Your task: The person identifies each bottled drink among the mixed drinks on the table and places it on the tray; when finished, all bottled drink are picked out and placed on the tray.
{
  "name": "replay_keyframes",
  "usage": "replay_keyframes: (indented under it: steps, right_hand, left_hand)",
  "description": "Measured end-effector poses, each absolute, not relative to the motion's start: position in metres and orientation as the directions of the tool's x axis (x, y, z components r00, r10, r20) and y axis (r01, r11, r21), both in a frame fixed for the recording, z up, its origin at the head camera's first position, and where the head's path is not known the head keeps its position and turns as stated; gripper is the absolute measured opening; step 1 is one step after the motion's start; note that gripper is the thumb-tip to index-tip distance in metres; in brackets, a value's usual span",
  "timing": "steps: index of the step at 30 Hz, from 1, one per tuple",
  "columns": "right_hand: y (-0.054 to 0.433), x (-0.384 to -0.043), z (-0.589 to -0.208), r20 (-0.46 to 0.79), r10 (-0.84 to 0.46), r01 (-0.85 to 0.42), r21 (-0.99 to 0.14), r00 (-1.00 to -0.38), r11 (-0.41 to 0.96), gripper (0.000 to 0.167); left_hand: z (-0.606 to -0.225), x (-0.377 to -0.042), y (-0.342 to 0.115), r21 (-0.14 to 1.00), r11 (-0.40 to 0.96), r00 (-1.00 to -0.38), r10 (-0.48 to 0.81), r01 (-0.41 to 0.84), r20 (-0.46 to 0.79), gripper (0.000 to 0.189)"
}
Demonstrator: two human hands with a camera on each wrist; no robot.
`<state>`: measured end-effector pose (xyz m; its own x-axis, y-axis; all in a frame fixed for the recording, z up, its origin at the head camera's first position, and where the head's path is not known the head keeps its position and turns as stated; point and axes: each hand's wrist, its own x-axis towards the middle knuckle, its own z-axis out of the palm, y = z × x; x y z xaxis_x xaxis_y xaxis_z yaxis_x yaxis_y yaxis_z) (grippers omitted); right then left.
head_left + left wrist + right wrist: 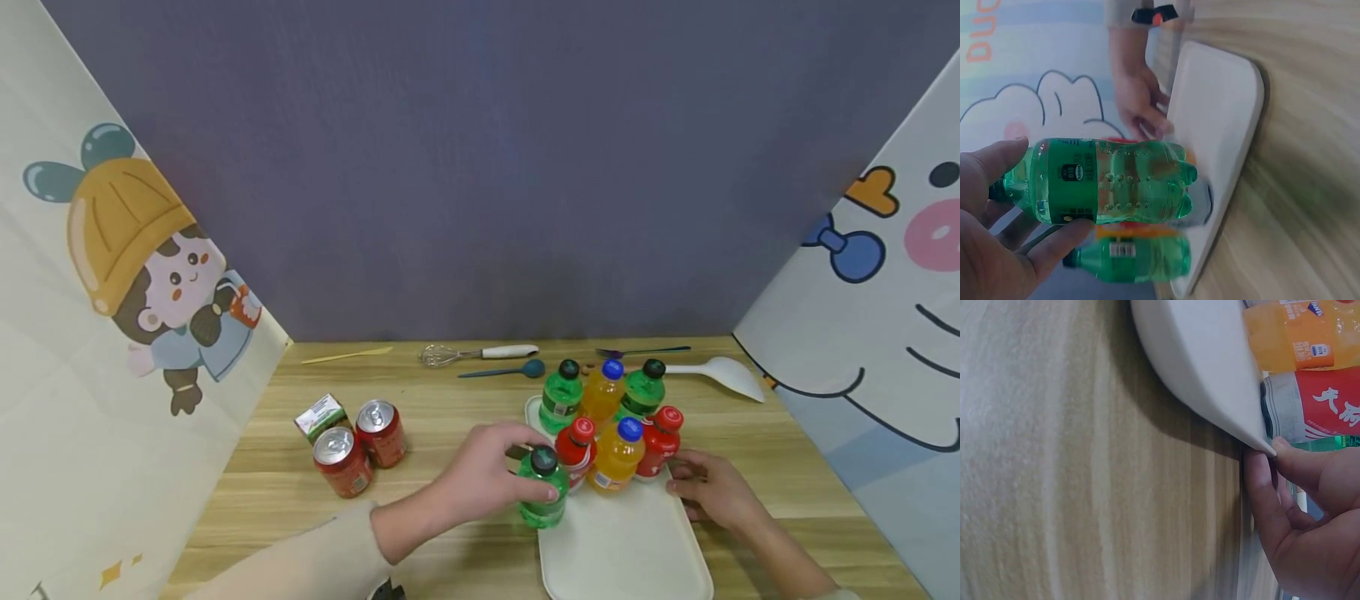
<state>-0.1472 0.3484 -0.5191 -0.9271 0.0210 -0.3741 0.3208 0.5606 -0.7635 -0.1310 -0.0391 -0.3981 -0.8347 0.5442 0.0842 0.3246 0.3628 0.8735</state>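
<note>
My left hand [491, 471] grips a green soda bottle [545, 508] with a black cap around its upper part. In the left wrist view this green bottle [1110, 181] is held over the left side of the white tray [618, 542]. My right hand [716, 492] pinches the tray's right edge between thumb and fingers, as the right wrist view of the tray [1204, 369] shows. On the tray's far half stand several bottles: two green, two orange with blue caps, and two red, among them a red bottle [658, 446] beside my right hand.
Two red cans [343, 462] and a small green-and-white box [321, 417] stand at the left. Along the back lie a yellow utensil [348, 356], a whisk [480, 353], a blue spoon [502, 369], a fork [641, 352] and a large white spoon [723, 373].
</note>
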Motion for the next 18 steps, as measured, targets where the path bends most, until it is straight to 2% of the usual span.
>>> replay_keyframes:
  steps: [6,18]
  right_hand:
    - [0.348,-0.147,-0.517,-0.387,0.015,0.33,-0.764,-0.922,0.555,0.065]
    - [0.346,-0.147,-0.513,-0.374,0.008,0.311,-0.761,-0.928,0.57,0.065]
  left_hand:
    - [-0.404,-0.127,-0.015,0.893,0.319,-0.797,0.599,0.319,0.07,0.036]
    - [-0.421,-0.118,0.022,0.869,0.342,-0.736,0.676,0.359,0.038,0.036]
